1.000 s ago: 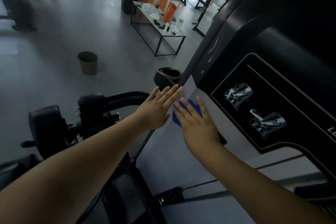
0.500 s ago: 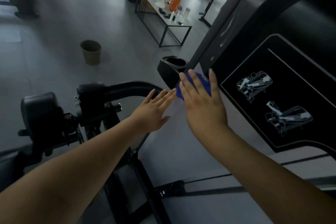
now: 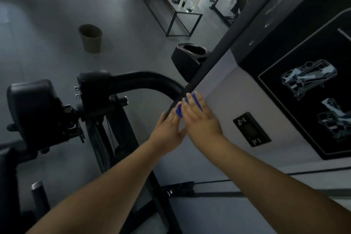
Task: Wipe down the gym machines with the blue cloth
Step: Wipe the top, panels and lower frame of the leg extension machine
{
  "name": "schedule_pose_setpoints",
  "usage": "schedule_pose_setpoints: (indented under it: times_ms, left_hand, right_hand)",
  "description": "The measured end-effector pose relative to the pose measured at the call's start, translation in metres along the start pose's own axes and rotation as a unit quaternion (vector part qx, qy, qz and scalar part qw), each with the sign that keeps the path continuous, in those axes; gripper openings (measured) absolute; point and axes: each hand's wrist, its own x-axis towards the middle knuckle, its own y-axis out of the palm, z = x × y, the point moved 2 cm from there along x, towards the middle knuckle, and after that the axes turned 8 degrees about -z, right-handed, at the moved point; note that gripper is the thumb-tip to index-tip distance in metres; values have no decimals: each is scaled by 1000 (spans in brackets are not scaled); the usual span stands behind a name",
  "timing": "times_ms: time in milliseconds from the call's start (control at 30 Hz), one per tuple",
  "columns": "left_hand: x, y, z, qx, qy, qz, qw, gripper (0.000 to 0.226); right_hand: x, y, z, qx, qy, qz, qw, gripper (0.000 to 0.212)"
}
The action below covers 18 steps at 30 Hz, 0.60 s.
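Observation:
The gym machine's pale grey side panel (image 3: 224, 89) fills the right of the view, with a black diagram panel (image 3: 303, 85) above it. My right hand (image 3: 199, 119) lies flat with straight fingers, pressing the blue cloth (image 3: 179, 111) against the panel's left edge. Only a small part of the cloth shows beyond the fingers. My left hand (image 3: 169, 131) rests flat beside it, fingers straight, touching the panel edge just left of the cloth.
A black padded arm and curved bar (image 3: 133, 81) of the machine stand to the left. A black cup holder (image 3: 190, 57) sits beyond the panel edge. On the floor are a brown bin (image 3: 91, 38) and a metal table (image 3: 171, 2) with bottles. A small black plate (image 3: 251, 129) sits on the panel.
My right hand slid the cloth up the panel edge and then back down toward me. The left hand stayed beside it. My head moved, shifting the view.

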Motion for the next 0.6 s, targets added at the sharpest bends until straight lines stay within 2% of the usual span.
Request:
schedule_pose_setpoints:
  times_ms: [100,233,267,367,467,533,600]
  left_hand:
    - [-10,18,6,-56,-66,-18,996,83]
    - [-9,25,8,-83,-81,-32,993,79]
    - [-8,25,7,-91,-81,-42,992,79]
    - [-9,29,6,-129,-81,-62,986,80]
    - [-9,25,7,-130,-86,-65,986,80]
    - [-10,17,10,-113,-88,-51,988,77]
    - [-11,7,13,-96,-83,-31,991,72]
  right_hand:
    - [2,-2,-4,-12,-2,14,1000,75]
    - [-1,-14,-45,-10,115,-42,992,70]
    - [-2,-14,-44,-16,107,-37,993,72]
    - [6,-3,-8,-36,4,8,999,74]
    - [17,0,2,-15,-3,26,1000,75]
    - [8,-7,-18,-17,35,22,999,74]
    - [-6,-11,-38,-19,107,-15,994,76]
